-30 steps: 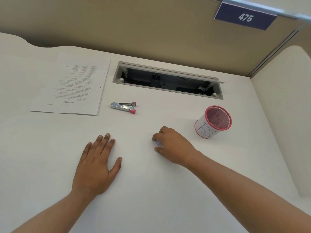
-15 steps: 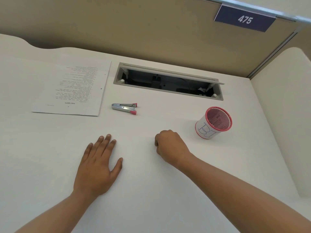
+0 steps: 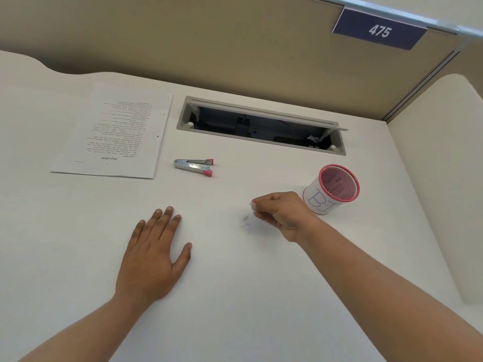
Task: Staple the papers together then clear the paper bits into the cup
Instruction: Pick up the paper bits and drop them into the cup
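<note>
The stack of printed papers (image 3: 115, 131) lies flat at the far left of the white desk. A silver stapler with pink tips (image 3: 194, 167) rests to its right. A pink mesh cup (image 3: 333, 189) with a white paper label stands at the right. My right hand (image 3: 282, 214) hovers just left of the cup, raised off the desk, its fingers pinched on small white paper bits. A few faint paper bits (image 3: 246, 222) lie on the desk below its fingertips. My left hand (image 3: 154, 257) lies flat, palm down, fingers spread, holding nothing.
An open cable tray (image 3: 261, 126) is sunk into the desk behind the stapler. A tan partition wall with a blue "475" sign (image 3: 379, 31) stands at the back. A white side panel (image 3: 441, 178) borders the desk on the right.
My right hand closed over the paper bits on the desk, then lifted and moved right toward the cup. A few bits now show where it was. The left hand stayed put.
</note>
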The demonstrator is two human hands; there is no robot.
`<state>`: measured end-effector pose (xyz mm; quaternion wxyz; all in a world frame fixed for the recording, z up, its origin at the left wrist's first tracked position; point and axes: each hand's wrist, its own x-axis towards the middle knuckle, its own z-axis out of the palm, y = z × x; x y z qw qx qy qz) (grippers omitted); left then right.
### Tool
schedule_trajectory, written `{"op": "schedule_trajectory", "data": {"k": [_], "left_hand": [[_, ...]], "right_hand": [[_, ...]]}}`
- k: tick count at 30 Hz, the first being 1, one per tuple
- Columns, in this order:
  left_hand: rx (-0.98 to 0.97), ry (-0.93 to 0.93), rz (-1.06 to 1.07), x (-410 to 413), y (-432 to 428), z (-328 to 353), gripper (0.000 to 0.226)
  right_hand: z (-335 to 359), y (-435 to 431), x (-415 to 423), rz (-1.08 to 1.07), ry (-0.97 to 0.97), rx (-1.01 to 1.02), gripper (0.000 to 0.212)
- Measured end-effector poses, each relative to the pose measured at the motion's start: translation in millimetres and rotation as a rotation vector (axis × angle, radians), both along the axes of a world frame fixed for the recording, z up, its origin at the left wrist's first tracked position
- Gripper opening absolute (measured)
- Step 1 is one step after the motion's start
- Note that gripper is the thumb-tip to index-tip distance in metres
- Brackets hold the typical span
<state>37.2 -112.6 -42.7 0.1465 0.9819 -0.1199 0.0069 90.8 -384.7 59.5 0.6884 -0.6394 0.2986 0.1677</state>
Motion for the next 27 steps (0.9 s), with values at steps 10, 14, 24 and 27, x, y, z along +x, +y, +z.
{"op": "schedule_trajectory", "data": {"k": [10, 14, 24, 27], "left_hand": [[-0.009, 0.024, -0.004, -0.1, 0.4, 2.6, 0.072], [-0.007, 0.040, -0.015, 0.8, -0.1, 5.0, 0.079], [-0.002, 0.078, -0.015, 2.2, -0.4, 6.3, 0.083], [0.001, 0.077, -0.013, 2.4, -0.7, 6.6, 0.083]], "right_hand": [[65.5, -34.1, -14.5, -0.283, -0.030, 0.401, 0.010], [94.5, -69.8, -10.8, -0.350, -0.140, 0.375, 0.010], [74.9, -137.7, 19.0, 0.077, -0.112, -0.838, 0.008], [67.3, -132.1, 24.5, 0.405, -0.002, -1.166, 0.015]]}}
